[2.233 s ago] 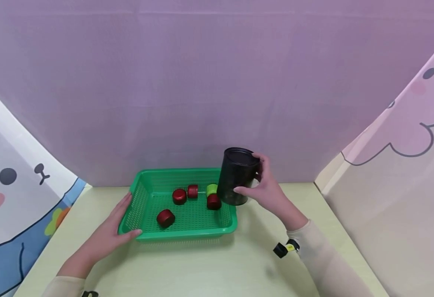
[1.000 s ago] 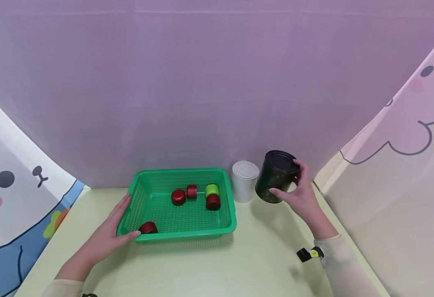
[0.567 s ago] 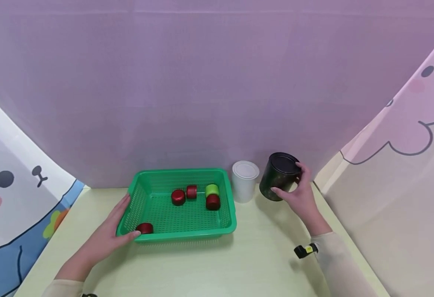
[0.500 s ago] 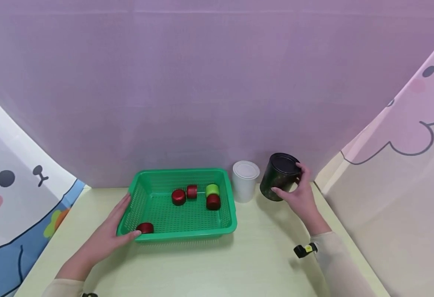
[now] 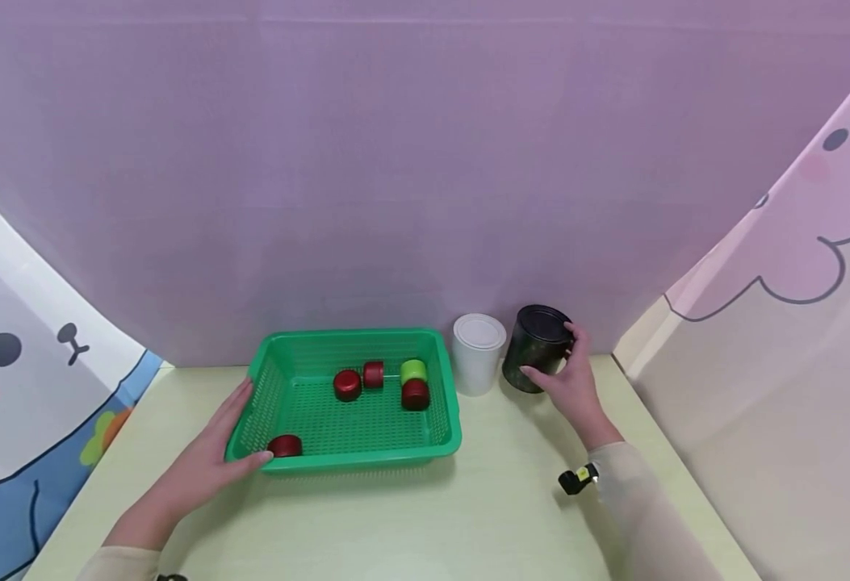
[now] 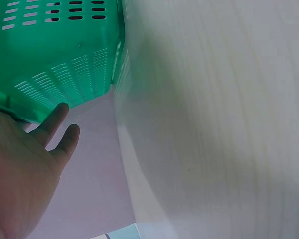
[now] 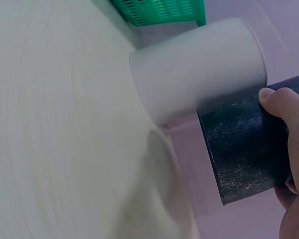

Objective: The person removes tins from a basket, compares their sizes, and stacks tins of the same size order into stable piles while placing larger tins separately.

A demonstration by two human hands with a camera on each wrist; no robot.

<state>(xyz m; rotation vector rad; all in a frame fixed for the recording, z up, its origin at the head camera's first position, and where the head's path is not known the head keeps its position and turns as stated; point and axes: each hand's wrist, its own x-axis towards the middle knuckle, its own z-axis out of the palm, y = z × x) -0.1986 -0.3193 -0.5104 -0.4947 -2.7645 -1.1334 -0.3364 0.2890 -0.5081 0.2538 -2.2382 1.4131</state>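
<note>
My right hand (image 5: 573,391) grips a black cylindrical canister (image 5: 529,355) from its right side, thumb in front. The canister is almost upright beside a white lidded canister (image 5: 478,359). In the right wrist view, curtain shows between the black canister's (image 7: 239,149) base and the table, so it seems slightly raised. My left hand (image 5: 207,452) holds the left end of a green plastic basket (image 5: 366,461), thumb over the front rim. In the left wrist view, two fingers (image 6: 65,144) extend beside the basket wall; the others are mostly hidden.
Inside the basket lie several dark red cylindrical pieces, one red piece (image 5: 285,446) by my left thumb, and a lime-green piece (image 5: 413,371) at the right. A lilac curtain (image 5: 366,202) hangs behind the pale table (image 5: 410,524). Printed cloths flank both sides.
The black canister has moved right from beside the basket, uncovering the white canister, then come down and slightly back left. One red piece rolled to the basket's front-left corner. My left hand stayed.
</note>
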